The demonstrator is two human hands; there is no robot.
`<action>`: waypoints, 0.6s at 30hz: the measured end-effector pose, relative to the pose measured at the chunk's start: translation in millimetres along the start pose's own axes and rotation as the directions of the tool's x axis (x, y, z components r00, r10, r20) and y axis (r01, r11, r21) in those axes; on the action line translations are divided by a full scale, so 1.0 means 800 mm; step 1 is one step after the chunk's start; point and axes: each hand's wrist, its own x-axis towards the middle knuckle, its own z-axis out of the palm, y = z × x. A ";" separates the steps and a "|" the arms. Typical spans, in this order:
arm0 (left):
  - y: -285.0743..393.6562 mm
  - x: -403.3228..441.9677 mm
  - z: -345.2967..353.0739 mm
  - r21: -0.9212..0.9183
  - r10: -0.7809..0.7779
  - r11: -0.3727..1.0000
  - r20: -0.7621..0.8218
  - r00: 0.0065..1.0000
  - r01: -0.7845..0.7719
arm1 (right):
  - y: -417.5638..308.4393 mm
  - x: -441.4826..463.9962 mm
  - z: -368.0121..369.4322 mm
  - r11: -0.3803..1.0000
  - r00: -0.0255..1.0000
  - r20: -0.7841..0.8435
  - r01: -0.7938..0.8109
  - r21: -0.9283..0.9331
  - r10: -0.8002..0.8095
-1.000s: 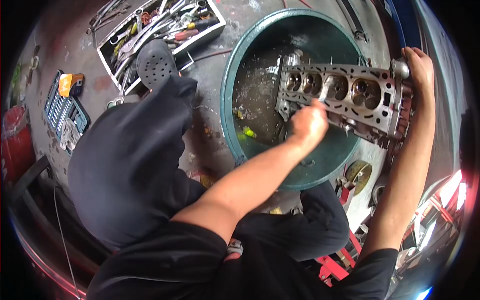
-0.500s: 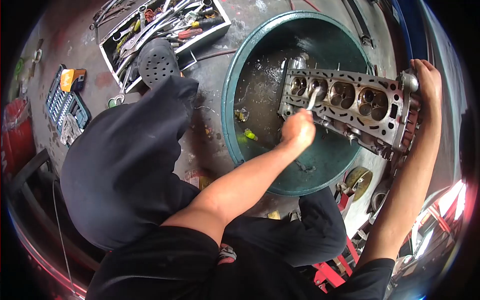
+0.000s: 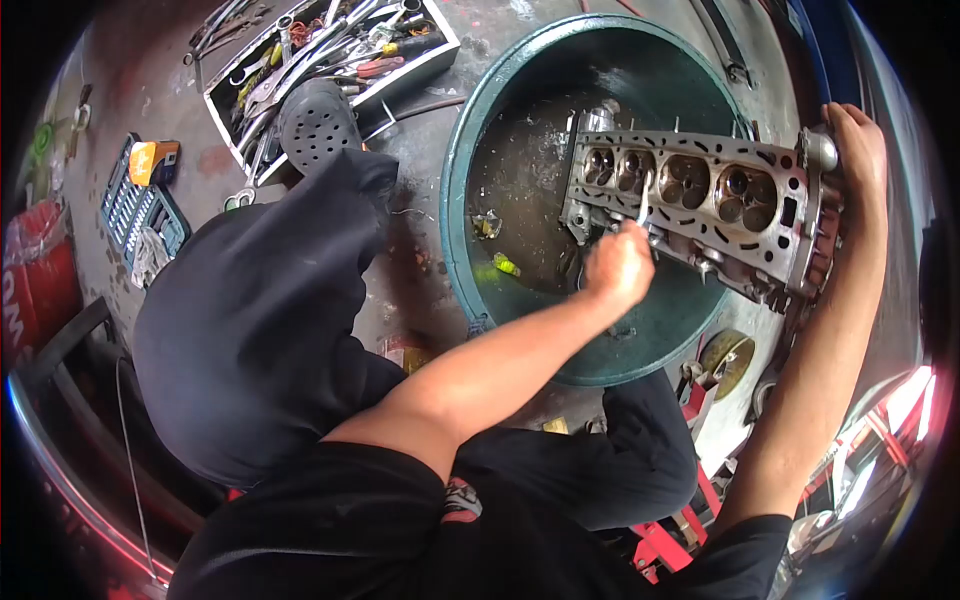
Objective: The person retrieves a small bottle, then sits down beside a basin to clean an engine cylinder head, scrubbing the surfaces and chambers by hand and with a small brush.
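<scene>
The left hand (image 3: pixel 622 265) is closed in a fist around one slender pale tool (image 3: pixel 645 200), whose tip is near the second chamber from the left on one metal cylinder head (image 3: pixel 720 225). That part has four round chambers in a row along its flat face, and it lies tilted over one green tub (image 3: pixel 456 190), its right end past the rim. At that end is the right hand (image 3: pixel 858 150), fingers bent beside the part; whether they pinch it I cannot tell. Inside the tub is one yellow-green scrap (image 3: pixel 506 264). Left of the tub is one shoe (image 3: pixel 320 128), dotted with holes, and just beside it one tool tray (image 3: pixel 415 66) with too many tools to count. Farther left on the floor are one blue case (image 3: pixel 118 205), one orange box (image 3: pixel 155 162), one pale crumpled cloth (image 3: pixel 150 257) and one red container (image 3: pixel 40 290).
</scene>
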 end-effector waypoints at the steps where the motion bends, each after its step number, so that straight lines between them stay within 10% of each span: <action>1: -0.022 0.010 -0.013 0.052 -0.032 0.998 0.038 0.999 0.030 | 0.003 0.007 -0.006 0.999 0.999 0.032 0.030 -0.035 -0.029; 3: -0.069 0.063 -0.046 0.290 0.007 0.957 0.059 0.998 -0.024 | 0.002 0.007 -0.004 0.998 1.000 -0.011 -0.011 -0.065 0.010; 5: -0.059 0.095 -0.068 0.153 -0.145 0.971 -0.226 0.963 0.182 | 0.002 0.007 0.001 0.993 0.996 -0.083 0.025 -0.112 -0.034; 10: -0.102 0.177 -0.088 0.195 -0.448 0.838 -0.291 0.845 0.511 | -0.008 -0.001 -0.006 0.999 1.000 -0.014 -0.004 -0.052 0.003; 13: -0.124 0.180 -0.033 0.213 -0.413 0.894 0.049 0.909 0.395 | 0.002 0.011 -0.002 0.994 0.994 -0.108 0.006 -0.108 -0.018; 15: -0.062 0.107 -0.031 -0.100 -0.275 0.958 -0.053 0.960 0.269 | 0.013 0.018 -0.004 1.000 0.999 0.038 -0.002 -0.019 0.002; 18: 0.019 0.016 -0.028 -0.097 -0.174 0.980 -0.024 0.984 0.171 | 0.007 0.013 -0.003 0.999 0.999 0.018 -0.033 -0.042 0.034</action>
